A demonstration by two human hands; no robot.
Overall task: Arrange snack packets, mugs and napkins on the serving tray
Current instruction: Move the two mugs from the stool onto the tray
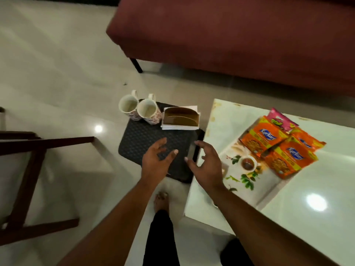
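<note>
A black textured stool top (138,139) stands beside the white table. On its far edge are two white floral mugs (128,108) (148,111) and a brown napkin holder (181,118) resting on white napkins. The serving tray (242,185), white with a leaf and teacup print, lies on the table; several orange snack packets (276,150) and a pink one (280,120) lie on its far part. My left hand (155,162) hovers open over the stool's near side. My right hand (207,166) is open at the stool's right edge, next to the tray. Neither holds anything.
A maroon sofa (230,35) fills the far side. A dark wooden chair frame (28,169) stands at the left. The glossy white table (317,208) extends right. My bare foot (161,200) and dark trouser legs are below the hands on the tiled floor.
</note>
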